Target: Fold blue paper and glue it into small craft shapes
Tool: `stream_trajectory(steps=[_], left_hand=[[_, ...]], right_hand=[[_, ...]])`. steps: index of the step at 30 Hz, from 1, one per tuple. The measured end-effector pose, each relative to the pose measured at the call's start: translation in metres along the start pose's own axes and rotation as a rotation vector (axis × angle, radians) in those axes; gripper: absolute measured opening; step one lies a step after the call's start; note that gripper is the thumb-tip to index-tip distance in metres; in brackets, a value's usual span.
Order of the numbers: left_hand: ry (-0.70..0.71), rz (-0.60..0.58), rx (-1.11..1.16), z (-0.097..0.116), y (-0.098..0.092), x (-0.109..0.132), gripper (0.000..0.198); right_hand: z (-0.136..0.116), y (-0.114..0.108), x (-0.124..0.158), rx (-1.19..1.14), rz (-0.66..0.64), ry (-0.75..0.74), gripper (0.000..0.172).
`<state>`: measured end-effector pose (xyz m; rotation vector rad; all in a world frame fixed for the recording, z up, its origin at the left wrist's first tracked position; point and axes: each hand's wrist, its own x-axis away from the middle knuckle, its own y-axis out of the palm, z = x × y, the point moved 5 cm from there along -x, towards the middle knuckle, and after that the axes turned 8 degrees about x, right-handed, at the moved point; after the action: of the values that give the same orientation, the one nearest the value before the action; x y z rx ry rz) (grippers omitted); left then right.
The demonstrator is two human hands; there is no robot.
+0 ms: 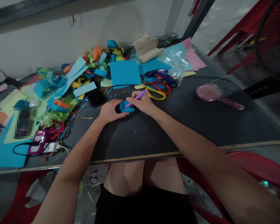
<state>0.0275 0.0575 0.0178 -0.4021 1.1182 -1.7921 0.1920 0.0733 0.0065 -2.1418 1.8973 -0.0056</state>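
My right hand (142,101) is closed around a purple pen (140,95), its tip down against a small folded blue paper piece (126,107). That piece lies on the dark tabletop (140,133), where my left hand (112,111) curves round its left side, thumb in front and fingers behind, gripping it. Just beyond my right hand rest scissors with yellow and red handles (156,92). A flat blue paper square (125,74) lies behind both hands.
Folded paper pieces (100,63) are heaped at the back. A pink hairbrush (218,95) lies at right. At left are a purple power strip (39,141), a white charger (51,147) and red-handled scissors (57,130). The table's front edge (140,157) runs above my knees.
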Motion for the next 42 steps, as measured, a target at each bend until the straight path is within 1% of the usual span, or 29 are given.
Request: stream_trajectory(steps=[3,7,12,18,28,32,38,42], left_hand=[[-0.001,0.002,-0.002,-0.001,0.0,0.0,0.067],[0.0,-0.001,0.002,-0.001,0.0,0.0,0.067],[-0.012,-0.011,0.004,0.001,-0.001,0.0,0.068],[0.0,-0.011,0.006,0.002,-0.002,0.0,0.066],[-0.008,-0.01,0.022,0.002,-0.001,0.001,0.065],[-0.002,-0.011,0.027,0.002,-0.001,0.001,0.065],[0.002,-0.011,0.024,0.002,-0.001,0.001,0.066],[-0.005,-0.013,0.014,0.002,-0.001,0.0,0.065]], right_hand=[[0.001,-0.001,-0.001,0.007,0.012,-0.001,0.035],[0.003,-0.002,-0.002,0.001,0.019,0.037,0.031],[0.004,-0.005,-0.003,-0.005,0.053,0.057,0.03],[0.012,-0.009,-0.007,-0.049,0.068,0.049,0.03],[0.021,-0.014,-0.008,-0.158,0.216,0.148,0.029],[0.019,-0.014,-0.008,-0.16,0.199,0.126,0.028],[0.013,-0.011,-0.006,-0.074,0.085,0.066,0.03],[0.008,-0.008,-0.004,-0.009,0.053,0.03,0.033]])
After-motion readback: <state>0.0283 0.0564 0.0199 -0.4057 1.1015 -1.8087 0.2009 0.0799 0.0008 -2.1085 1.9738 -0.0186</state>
